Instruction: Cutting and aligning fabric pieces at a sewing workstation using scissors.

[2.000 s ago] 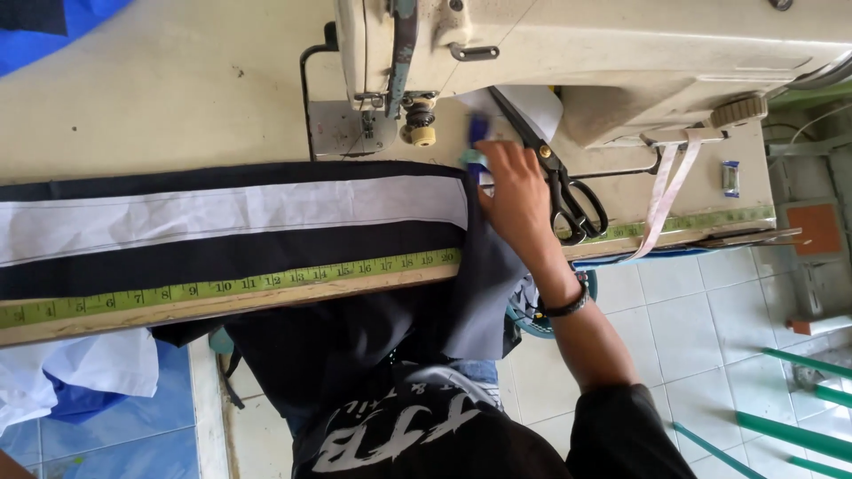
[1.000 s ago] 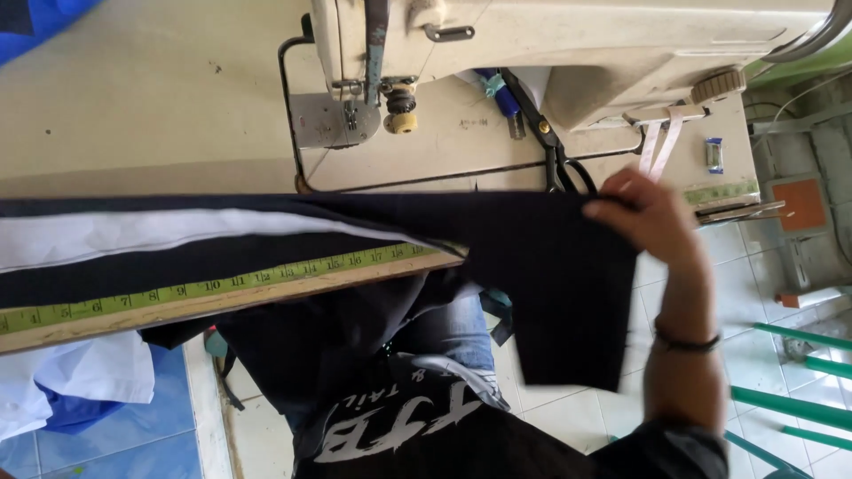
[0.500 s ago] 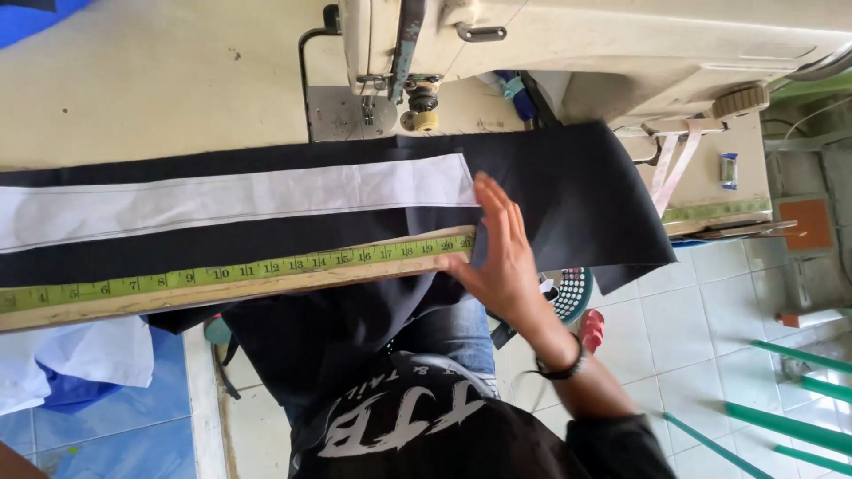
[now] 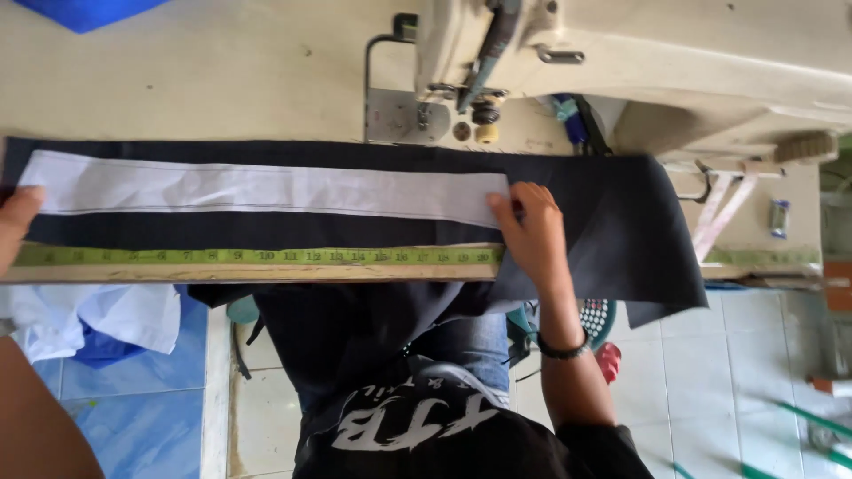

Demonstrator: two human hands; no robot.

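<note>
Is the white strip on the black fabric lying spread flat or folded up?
Spread flat. The white strip lies full length along the black fabric, with the left hand at one end and the right hand at the other.

There is one view only, from the camera on the person's head, looking steeply down and close over the sewing table [image 4: 177, 80]. The sewing machine [image 4: 621, 62] sits at one o'clock, the yellow tape measure [image 4: 257, 256] runs across the table's near edge, and the tiled floor [image 4: 737, 372] shows at five o'clock.
</note>
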